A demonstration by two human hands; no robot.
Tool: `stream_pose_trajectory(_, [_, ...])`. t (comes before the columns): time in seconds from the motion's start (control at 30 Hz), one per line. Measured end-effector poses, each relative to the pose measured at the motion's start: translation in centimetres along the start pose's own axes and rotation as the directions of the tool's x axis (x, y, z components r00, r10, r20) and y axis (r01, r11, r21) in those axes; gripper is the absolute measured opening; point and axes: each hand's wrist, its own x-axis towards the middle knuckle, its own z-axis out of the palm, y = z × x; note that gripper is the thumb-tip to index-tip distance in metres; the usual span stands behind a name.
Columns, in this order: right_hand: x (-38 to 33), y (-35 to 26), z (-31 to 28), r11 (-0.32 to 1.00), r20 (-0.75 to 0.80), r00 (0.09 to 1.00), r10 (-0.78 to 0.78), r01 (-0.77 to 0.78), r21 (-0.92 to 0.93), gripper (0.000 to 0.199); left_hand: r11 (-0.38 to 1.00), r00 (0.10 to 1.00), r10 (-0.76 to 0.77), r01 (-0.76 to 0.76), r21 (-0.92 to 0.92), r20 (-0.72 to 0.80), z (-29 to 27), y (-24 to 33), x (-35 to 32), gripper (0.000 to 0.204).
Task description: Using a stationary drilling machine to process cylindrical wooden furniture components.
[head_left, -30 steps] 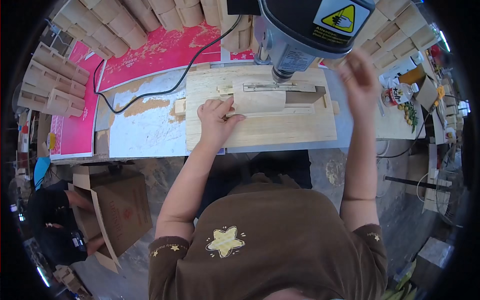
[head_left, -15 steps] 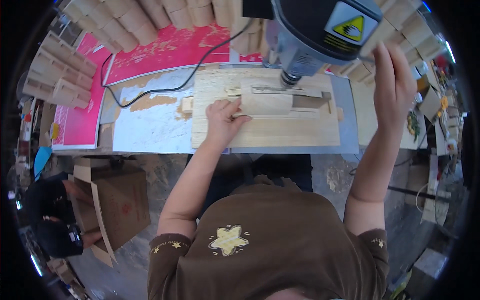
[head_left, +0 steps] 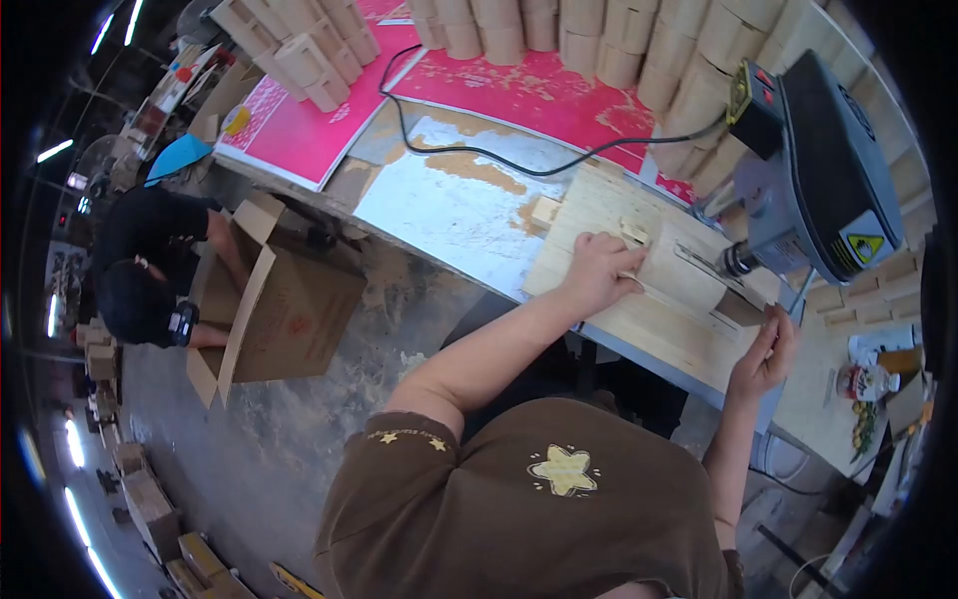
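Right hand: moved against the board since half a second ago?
Yes. Though the camera has turned, the right hand has come toward the near side of the wooden board and closer to its right edge; it was farther out.

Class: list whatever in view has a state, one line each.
Wooden piece: slotted
Left hand: bent against that piece
Right hand: curled, grip unclear
Drill press: cannot tell whether running
Cardboard box: open, flaps spread
Black cable: lying curved
Wooden blocks: stacked
Tube lamps: lit
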Motion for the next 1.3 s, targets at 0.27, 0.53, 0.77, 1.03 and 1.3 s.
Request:
stream_pose_trajectory(0.27, [5.6,-3.2,-3.4,0.988,-0.051,0.993,-0.107,0.112,0.105,0.011,0.999,0.999,0.003,-0.005,0.034,0.039,-0.7,-0.6,0.2,0.048])
stream_pose_trajectory(0.53, [20.7,-1.3,-2.0,0.982,0.103,0.977,0.189,-0.188,-0.027,0.023,0.996,0.997,0.049,-0.053,0.066,0.056,2.1,2.1,1.1,0.045])
stream_pose_trajectory(0.77, [16.4,-3.1,-4.7,0.998,0.067,0.997,0.049,-0.046,-0.037,0.025,0.995,0.997,0.033,-0.040,0.095,0.071,2.3,1.8,0.9,0.046])
stream_pose_trajectory(1.03, [5.6,-5.0,-4.8,0.997,0.073,0.996,0.060,-0.056,-0.049,0.010,0.996,0.996,0.045,-0.051,0.078,0.077,2.2,2.1,1.0,0.044])
stream_pose_trajectory(1.3, [1.1,-0.1,0.1,0.998,-0.040,0.997,-0.062,0.063,0.023,0.015,0.996,0.996,0.040,-0.047,0.077,0.085,2.6,2.3,1.3,0.045])
